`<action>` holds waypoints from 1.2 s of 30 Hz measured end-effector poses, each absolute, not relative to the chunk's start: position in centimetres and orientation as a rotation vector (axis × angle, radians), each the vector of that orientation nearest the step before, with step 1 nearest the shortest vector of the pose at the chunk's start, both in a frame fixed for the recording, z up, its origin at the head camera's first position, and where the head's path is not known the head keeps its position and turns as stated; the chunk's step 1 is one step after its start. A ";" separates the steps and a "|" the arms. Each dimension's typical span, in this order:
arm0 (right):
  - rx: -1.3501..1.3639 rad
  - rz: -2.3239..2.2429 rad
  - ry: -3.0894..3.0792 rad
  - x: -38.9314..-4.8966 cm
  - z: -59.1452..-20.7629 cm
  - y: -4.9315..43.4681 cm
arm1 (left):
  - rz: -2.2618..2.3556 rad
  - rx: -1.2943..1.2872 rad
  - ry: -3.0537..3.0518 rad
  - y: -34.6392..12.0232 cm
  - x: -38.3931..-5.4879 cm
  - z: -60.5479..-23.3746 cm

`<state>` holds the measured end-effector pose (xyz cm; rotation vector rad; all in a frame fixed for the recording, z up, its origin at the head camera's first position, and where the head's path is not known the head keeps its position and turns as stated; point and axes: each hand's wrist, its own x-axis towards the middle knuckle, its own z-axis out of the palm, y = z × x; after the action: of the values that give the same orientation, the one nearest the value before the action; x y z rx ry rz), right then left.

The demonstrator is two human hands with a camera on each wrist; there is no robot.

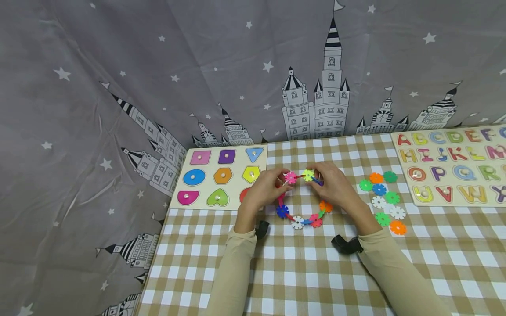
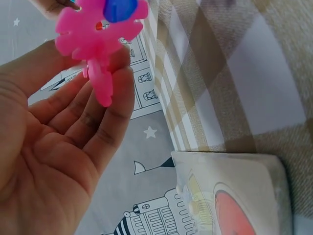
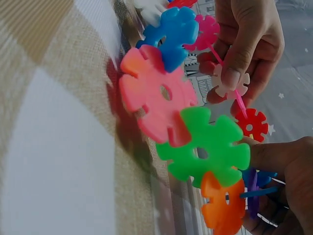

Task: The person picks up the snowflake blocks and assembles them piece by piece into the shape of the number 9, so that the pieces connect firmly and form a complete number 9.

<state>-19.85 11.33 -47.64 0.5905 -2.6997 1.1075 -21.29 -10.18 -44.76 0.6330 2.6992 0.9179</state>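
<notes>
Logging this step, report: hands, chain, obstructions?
Left fingers and right fingers grip disc chain. Chain curved ringlike; full closure unclear. Loose discs sit right, apart; no visible obstruction.

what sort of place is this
Probably a children's play or learning corner, judging by the shape puzzle, the letter puzzle and the grey curtain printed with castles and stars.

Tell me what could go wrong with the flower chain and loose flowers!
If the left fingers and right fingers tug too hard, the flower chain might pop apart, because its pieces seem joined only at small notches. The right sleeve is near the loose orange flower, so it might get bumped.
</notes>
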 end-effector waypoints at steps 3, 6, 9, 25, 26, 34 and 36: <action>0.595 1.111 -2.702 -19.8 -47.6 11.3 | 0.899 0.648 2.717 -10.1 -21.3 -44.7; 0.599 1.102 -2.697 -19.7 -47.7 11.3 | 0.898 0.664 2.713 -10.1 -21.3 -44.6; 0.593 1.091 -2.695 -19.7 -47.6 11.3 | 0.923 0.684 2.667 -10.4 -21.2 -44.4; 0.535 1.093 -2.779 -19.9 -48.0 11.5 | 1.015 0.689 2.402 -12.5 -21.2 -44.2; 0.536 1.094 -2.790 -19.9 -48.0 11.5 | 1.015 0.687 2.405 -12.4 -21.2 -44.2; 0.504 1.108 -2.939 -20.1 -48.1 11.9 | 0.937 0.644 2.445 -11.9 -21.4 -44.7; 0.504 1.087 -3.000 -20.2 -48.1 12.1 | 0.902 0.661 2.455 -11.7 -21.4 -44.8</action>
<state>-20.18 12.10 -48.14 0.5038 -2.9999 1.0873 -21.43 -11.73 -44.83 0.6614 2.4549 0.9021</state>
